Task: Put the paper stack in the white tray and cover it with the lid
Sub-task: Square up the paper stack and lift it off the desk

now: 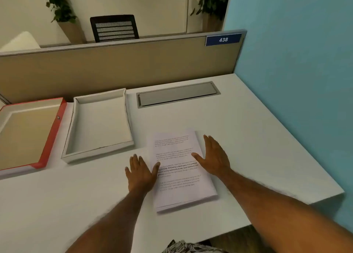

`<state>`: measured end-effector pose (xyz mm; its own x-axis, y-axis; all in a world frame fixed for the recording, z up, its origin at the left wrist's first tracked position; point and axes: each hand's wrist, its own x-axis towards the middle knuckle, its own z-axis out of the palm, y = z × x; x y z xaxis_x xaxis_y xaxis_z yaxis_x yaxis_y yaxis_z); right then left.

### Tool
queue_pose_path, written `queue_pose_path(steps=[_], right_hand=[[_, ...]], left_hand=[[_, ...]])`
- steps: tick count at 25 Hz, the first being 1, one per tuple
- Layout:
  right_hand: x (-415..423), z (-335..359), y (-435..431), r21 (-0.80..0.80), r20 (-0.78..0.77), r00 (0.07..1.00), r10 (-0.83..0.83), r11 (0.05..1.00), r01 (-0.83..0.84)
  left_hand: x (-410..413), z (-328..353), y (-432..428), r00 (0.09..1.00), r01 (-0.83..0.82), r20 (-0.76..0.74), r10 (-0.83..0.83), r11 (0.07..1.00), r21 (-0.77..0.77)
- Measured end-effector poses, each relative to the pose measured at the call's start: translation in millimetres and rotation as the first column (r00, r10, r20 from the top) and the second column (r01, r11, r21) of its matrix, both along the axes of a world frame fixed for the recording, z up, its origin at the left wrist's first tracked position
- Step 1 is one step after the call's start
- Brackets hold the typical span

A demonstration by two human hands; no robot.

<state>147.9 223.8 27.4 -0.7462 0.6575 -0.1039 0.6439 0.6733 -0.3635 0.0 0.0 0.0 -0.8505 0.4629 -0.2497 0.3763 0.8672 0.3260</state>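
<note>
A stack of printed paper (179, 184) lies flat on the white desk (248, 138), right of centre. My left hand (140, 173) rests open at the stack's left edge, its thumb touching the top sheet. Over the right edge lies my right hand (213, 156), fingers spread, thumb on the paper. Left of the stack stands the white tray (73, 130), with nothing in it. Further left, the red-edged lid (51, 136) lies upside down, its beige inside showing.
A grey cable flap (177, 94) is set into the desk behind the stack. A beige partition (114, 67) closes off the back and a blue wall (296, 80) the right side. The desk's front edge is near my body.
</note>
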Motion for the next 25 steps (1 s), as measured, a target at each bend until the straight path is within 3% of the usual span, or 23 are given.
queue_pose_path(steps=[7, 13, 18, 21, 25], right_hand=[[-7, -15, -16, -0.247, 0.08, 0.98, -0.181, 0.949, 0.196], [-24, -16, -30, -0.298, 0.028, 0.964, -0.264, 0.919, 0.26], [-33, -15, -36, -0.3, 0.03, 0.945, -0.324, 0.899, 0.318], [-39, -13, -26, -0.379, 0.076, 0.913, -0.402, 0.835, 0.399], [-42, -15, -6, -0.613, 0.126, 0.855, -0.504, 0.638, 0.466]], left_hand=[[18, -4, 27, 0.981, -0.183, 0.069, 0.18, 0.982, 0.048], [14, 8, 55, 0.871, -0.402, 0.313, 0.379, 0.916, 0.01], [-7, 14, 57, 0.827, -0.403, 0.427, 0.367, 0.915, -0.006], [-12, 15, 55, 0.767, -0.456, 0.511, 0.389, 0.89, 0.007], [-19, 14, 53, 0.711, -0.498, 0.582, 0.394, 0.867, 0.021]])
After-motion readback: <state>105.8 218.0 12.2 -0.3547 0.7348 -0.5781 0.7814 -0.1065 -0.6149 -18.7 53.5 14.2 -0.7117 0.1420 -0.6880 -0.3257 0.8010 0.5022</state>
